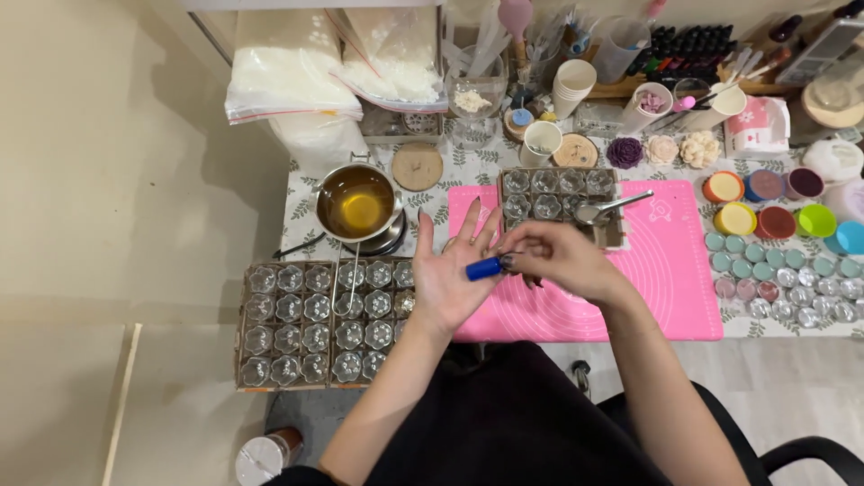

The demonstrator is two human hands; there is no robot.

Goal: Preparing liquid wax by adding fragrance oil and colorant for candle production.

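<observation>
A small blue cylindrical tube [483, 268], stubby and glossy, with its tip toward the right, is pinched in the fingertips of the right hand [558, 259], which is closed around its tip end. The tube's other end lies across the palm of the left hand [450, 274], which is spread wide, palm up, fingers fanned and holding nothing of its own. Both hands hover over the left edge of a pink silicone mat [666, 261] on a patterned table.

On the mat, just beyond the hands, sits a small cardboard tray of clear flower-shaped glass cups [558, 196] with a metal spoon [607, 210] lying across its right side. Left of the mat, a larger cardboard tray of the same glass cups [315, 324] hangs at the table's edge. Behind that tray, a metal pot of amber liquid [358, 202] stands on a small burner. Right of the mat are rows of small round tins [783, 274] and bright silicone cups [778, 202]. Behind the mat stand paper cups [573, 85] and bags of white flakes [288, 67].
</observation>
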